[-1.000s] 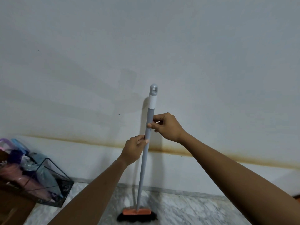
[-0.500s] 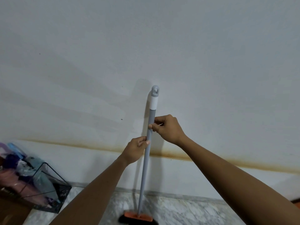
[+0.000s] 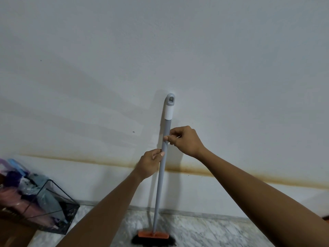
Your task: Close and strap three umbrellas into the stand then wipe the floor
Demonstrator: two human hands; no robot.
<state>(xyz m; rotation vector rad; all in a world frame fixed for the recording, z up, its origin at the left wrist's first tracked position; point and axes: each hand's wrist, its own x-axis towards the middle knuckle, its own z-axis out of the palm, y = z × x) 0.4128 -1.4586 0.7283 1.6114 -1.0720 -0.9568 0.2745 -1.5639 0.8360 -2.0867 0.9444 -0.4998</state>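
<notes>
Several folded umbrellas lie bundled in the wire stand at the lower left of the frame, the stand resting on the marble floor against the wall; whether each one is strapped I cannot tell. Right of it, at centre, a broom stands almost upright, its grey pole leaning toward the wall and its orange-backed black bristles touching the floor at the bottom edge. The left hand is curled around the pole at mid-height, thumb pressed on the front. Just above and to the right, the right hand pinches the pole with thumb and fingertips, the other fingers folded in.

Judging by this, the umbrella part looks done and the floor cleaning is under way or ending. The grip is light, especially the upper pinch, so the pole could slip or twist and tip sideways if pushed hard. If it is left propped here, only the top end would bear on the smooth wall, and the head could slide out on the polished marble. A wide sweep to the left could knock the stand.
</notes>
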